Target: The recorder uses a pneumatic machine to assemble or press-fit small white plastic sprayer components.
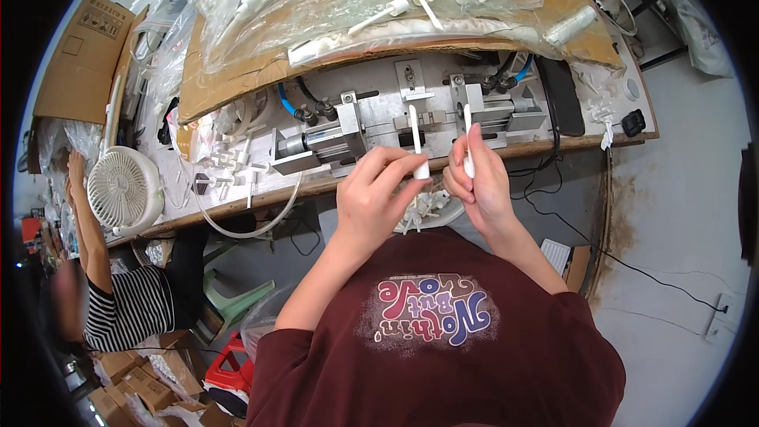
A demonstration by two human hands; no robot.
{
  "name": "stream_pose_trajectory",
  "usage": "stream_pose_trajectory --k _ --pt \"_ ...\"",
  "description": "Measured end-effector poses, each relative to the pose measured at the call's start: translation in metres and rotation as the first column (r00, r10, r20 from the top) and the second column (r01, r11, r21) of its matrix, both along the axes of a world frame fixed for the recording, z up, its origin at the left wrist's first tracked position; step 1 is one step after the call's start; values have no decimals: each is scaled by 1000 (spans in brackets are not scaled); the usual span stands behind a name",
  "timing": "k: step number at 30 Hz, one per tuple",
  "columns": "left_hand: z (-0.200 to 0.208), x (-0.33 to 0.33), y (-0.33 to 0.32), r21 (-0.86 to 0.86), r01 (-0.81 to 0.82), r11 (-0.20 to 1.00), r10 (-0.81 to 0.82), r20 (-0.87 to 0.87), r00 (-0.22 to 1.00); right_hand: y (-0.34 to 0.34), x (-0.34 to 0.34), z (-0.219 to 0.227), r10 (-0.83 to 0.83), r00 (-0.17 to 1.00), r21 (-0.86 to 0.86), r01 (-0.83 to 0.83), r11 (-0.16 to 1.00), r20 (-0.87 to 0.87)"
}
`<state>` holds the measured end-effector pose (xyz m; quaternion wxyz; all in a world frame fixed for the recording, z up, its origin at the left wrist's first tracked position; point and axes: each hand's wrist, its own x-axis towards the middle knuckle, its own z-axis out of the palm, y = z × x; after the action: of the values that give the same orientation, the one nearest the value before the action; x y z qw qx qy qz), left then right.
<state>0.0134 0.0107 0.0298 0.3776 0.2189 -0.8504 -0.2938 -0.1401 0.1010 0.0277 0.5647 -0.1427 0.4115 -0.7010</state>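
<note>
My left hand (370,199) is closed in a pinch on the thick end of a white plastic capped stick (417,133). Its thin stem points away from me, upright in the view. Beside it, my right hand (489,182) grips a second white capped stick (467,117), thumb along its side and fingers curled round its thick end. Both sticks are held apart, in front of the metal clamping fixture (349,133) on the bench. Below my hands, a round tub (455,216) of similar white pieces is partly hidden by my left hand and shirt.
A cardboard sheet (207,88) carries a plastic bag with many white capped sticks (427,0). More white pieces (229,166) lie at left near a white fan (122,188). Blue and black hoses (288,101) run to the fixture. A co-worker in a striped sleeve (101,312) sits at left.
</note>
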Motion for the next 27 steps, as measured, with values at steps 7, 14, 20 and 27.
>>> stream_pose_trajectory --k 7,14,20,27 --pt "-29 -10 -2 -307 -56 950 129 224 966 5 -4 3 -14 999 -61 12 998 -30" --pt "-25 -18 -5 -280 -101 954 176 254 951 12 -7 6 -84 955 -34 77 996 -284" --pt "-29 -16 -6 -280 -117 953 186 236 954 10 -7 9 -88 939 -40 79 996 -334" --pt "-28 -16 -8 -235 -114 965 168 225 960 7 -6 14 -178 755 -104 145 984 -631"
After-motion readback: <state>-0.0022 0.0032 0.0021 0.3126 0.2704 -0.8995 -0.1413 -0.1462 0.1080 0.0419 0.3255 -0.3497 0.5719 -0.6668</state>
